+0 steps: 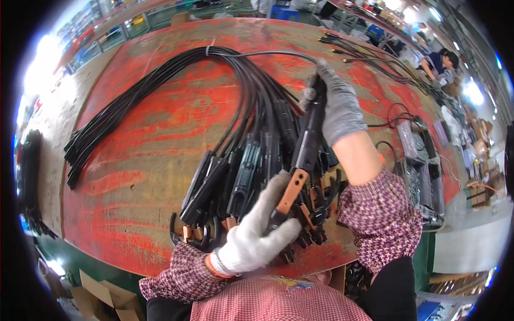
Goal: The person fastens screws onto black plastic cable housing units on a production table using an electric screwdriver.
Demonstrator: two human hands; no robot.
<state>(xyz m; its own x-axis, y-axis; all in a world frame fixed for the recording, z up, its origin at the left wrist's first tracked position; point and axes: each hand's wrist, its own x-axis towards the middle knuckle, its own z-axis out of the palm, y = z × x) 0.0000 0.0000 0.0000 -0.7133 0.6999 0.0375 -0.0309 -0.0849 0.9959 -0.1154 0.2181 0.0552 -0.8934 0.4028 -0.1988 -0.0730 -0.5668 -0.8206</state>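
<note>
Two gloved hands on one black clamp over a crowded counter

Nearest is one checked apron (267,299), cut off by the lower edge, with two patterned sleeves, one on each forearm. Below the counter's near edge at left sits an open cardboard box (99,291), its contents hard to make out.

The left hand (254,238) wears a pale glove. Its forefinger and thumb part in a V about the lower end of one black clamp (309,142), touching it; whether they grip or merely steady it, I cannot tell. The clamp is held tilted above the counter (144,208), its single copper-coloured strip (292,191) showing two dark holes. Farther up, the right hand (340,104), in a grey glove, has its fingers closed around the clamp's upper part, hiding some of it.

Beneath and beside lies a pile of similar clamps (249,166), too overlapped to count and partly covered by the left hand. Their cables gather into one looped black bundle (142,77) with one pale tie (208,51); one cable (267,52) arches from there to the right hand.

Beyond, at least four brass-coloured cable ends (334,51) show. One co-worker (440,62) bends at the far right, small, hands indistinct.
</note>
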